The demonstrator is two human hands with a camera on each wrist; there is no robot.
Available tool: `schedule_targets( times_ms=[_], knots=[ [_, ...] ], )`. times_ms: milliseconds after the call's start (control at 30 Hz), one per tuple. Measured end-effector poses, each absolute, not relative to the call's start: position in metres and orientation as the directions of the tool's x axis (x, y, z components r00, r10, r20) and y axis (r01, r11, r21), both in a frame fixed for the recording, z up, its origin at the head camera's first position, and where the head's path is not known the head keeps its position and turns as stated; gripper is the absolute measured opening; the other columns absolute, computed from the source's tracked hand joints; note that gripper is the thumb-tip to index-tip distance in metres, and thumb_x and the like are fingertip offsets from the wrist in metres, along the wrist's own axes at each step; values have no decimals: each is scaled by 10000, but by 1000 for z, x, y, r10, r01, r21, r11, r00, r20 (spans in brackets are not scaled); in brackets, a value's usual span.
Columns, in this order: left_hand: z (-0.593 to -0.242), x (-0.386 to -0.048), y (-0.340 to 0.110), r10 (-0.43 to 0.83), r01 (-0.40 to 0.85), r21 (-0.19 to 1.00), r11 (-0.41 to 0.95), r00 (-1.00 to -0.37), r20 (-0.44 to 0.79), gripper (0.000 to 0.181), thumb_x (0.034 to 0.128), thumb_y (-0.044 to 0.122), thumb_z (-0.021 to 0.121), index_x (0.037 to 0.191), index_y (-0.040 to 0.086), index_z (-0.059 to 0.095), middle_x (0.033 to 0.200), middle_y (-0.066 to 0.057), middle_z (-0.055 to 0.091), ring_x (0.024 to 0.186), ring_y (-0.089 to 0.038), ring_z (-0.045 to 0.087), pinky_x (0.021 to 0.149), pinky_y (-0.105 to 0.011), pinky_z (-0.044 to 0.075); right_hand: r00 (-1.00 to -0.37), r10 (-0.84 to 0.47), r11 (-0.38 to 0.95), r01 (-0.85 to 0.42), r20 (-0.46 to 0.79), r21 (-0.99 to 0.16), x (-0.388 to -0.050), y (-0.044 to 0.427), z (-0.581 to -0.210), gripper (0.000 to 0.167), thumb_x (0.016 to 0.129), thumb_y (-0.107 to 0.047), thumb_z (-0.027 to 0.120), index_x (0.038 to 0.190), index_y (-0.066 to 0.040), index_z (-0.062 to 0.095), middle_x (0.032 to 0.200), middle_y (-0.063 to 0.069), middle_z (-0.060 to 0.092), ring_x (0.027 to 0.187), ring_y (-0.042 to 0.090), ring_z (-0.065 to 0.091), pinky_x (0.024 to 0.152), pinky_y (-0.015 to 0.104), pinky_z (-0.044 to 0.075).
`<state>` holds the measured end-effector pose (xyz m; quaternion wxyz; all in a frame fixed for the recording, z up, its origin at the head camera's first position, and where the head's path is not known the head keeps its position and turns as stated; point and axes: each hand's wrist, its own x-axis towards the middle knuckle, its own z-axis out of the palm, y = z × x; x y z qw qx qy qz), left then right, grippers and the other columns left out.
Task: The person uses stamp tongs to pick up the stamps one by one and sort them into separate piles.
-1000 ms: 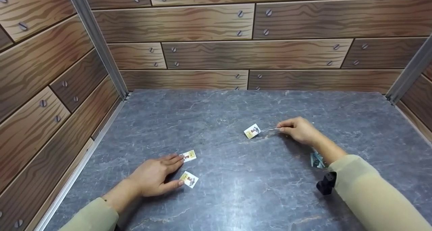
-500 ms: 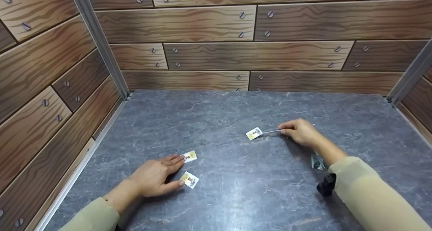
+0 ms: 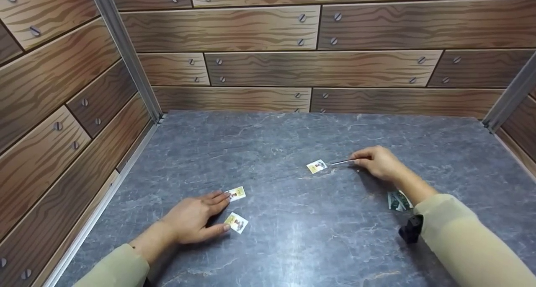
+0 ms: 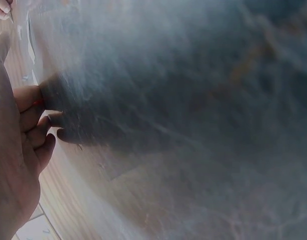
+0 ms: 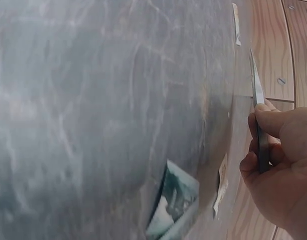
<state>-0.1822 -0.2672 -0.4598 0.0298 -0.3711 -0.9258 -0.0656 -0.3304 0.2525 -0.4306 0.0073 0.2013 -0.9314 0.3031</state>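
Note:
Small picture cards, white with yellow, lie on the grey table. My left hand rests flat, fingertips on the upper card and thumb on the corner of the lower card. My right hand pinches metal tweezers between thumb and fingers. Just left of the tweezers' tips is a third card; a small gap shows between tips and card in the right wrist view.
Overlapping green picture pieces lie beneath my right forearm, and another thin piece shows near them in the right wrist view. Wood-patterned walls enclose the table's back and sides. A black device is strapped to my right wrist.
My right hand and the tweezers have moved slightly right, away from the third card, which has shifted slightly and now looks flatter. The left hand stays on its two cards.

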Motion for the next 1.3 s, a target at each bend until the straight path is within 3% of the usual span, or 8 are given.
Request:
schedule_targets(
  times_ms=[100, 300, 400, 633, 933, 1300],
  knots=[
    [-460, -182, -267, 682, 690, 98, 717, -724, 105, 786, 1072, 637, 444, 1531, 8, 548, 1569, -167, 527, 1449, -370, 505, 1147, -505, 469, -922, -360, 750, -377, 142, -544, -329, 257, -427, 162, 1006, -94, 708, 1108, -27, 815, 1155, 199, 766, 1086, 330, 670, 955, 534, 529],
    [-460, -182, -267, 676, 685, 111, 720, -729, 107, 783, 1070, 632, 453, 1533, 8, 549, 1566, -166, 534, 1449, -366, 507, 1135, -506, 482, -943, -324, 748, -304, 74, -590, -326, 264, -416, 214, 1029, -75, 678, 1195, 27, 768, 993, 178, 767, 728, 179, 659, 618, 290, 518],
    [-460, -183, -267, 677, 686, 113, 719, -728, 109, 781, 1070, 628, 456, 1526, 2, 555, 1560, -168, 541, 1443, -370, 513, 1128, -509, 488, -942, -330, 734, -296, 60, -611, -324, 262, -411, 237, 1042, -73, 663, 1227, 48, 748, 1015, 198, 763, 677, 149, 648, 556, 246, 503],
    [-461, -183, -267, 680, 689, 105, 718, -725, 108, 781, 1071, 629, 453, 1527, 3, 554, 1560, -166, 541, 1446, -373, 510, 1125, -513, 491, -918, -378, 728, -373, 117, -575, -322, 243, -398, 203, 1031, -79, 683, 1186, 6, 783, 1095, 168, 753, 806, 157, 592, 674, 280, 478],
    [-461, -183, -268, 674, 680, 109, 725, -733, 89, 782, 1072, 633, 445, 1541, 15, 542, 1574, -160, 525, 1457, -358, 499, 1121, -516, 494, -869, -459, 683, -479, 186, -552, -315, 203, -387, 189, 1027, -82, 684, 1165, -39, 806, 1155, 161, 766, 1003, 260, 674, 870, 450, 545],
    [-461, -182, -268, 672, 677, 122, 726, -735, 86, 770, 1072, 618, 453, 1544, 16, 538, 1583, -156, 516, 1467, -360, 485, 1140, -508, 477, -814, -530, 599, -559, 240, -574, -308, 150, -386, 172, 993, -62, 717, 1133, -38, 815, 1085, 112, 776, 970, 233, 677, 889, 435, 548]
  ],
)
